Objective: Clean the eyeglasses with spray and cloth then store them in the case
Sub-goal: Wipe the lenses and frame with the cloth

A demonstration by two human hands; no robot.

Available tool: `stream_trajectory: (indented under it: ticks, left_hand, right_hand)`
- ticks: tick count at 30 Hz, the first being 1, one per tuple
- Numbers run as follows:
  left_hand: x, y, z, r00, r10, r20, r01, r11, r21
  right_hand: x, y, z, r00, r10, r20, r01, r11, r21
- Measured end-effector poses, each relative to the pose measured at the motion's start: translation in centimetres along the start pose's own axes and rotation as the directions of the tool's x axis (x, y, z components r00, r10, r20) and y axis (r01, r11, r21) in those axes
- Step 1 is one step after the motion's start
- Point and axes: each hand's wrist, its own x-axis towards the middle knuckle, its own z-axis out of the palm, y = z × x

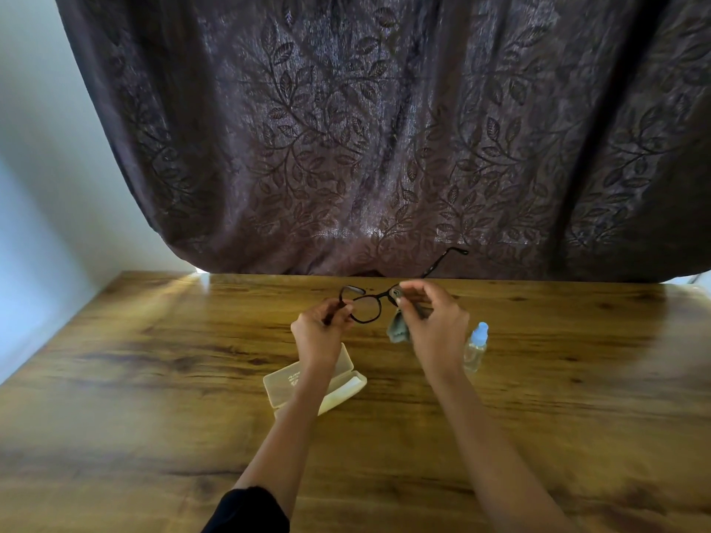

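While the left hand [321, 332] grips one end of the eyeglasses [365, 307], held just above the tabletop [154, 378], the right hand [434, 321] pinches a grey cloth [398, 328] over the other lens. Light rubbing on both faces probably works best. The frame runs left to right, temples pointing away.

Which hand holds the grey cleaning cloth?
The right hand, pinching the grey cloth against the dark-framed eyeglasses; the left hand grips only the frame.

Wooden table [154, 398] fills lower frame; open cream case [348, 390] at centre, spray bottle [476, 348] just right of centre.
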Motion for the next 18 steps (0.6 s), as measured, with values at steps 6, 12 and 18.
stream_trajectory:
  ticks: [6,12,18]
  left_hand:
    - [-0.3,1.0,0.6,0.996,0.077,0.052,-0.080,0.996,0.050]
    - [-0.1,1.4,0.5,0.994,0.107,0.012,-0.107,0.993,0.058]
    - [-0.1,1.2,0.7,0.982,0.158,0.101,-0.161,0.987,0.021]
  right_hand:
    - [-1.2,-0.7,3.1,0.975,-0.195,0.110,0.210,0.967,-0.142]
    - [-2.3,-0.2,3.6,0.924,-0.368,0.102,0.382,0.873,-0.304]
    - [-1.2,0.5,2.8,0.945,-0.320,0.069,0.327,0.916,-0.233]
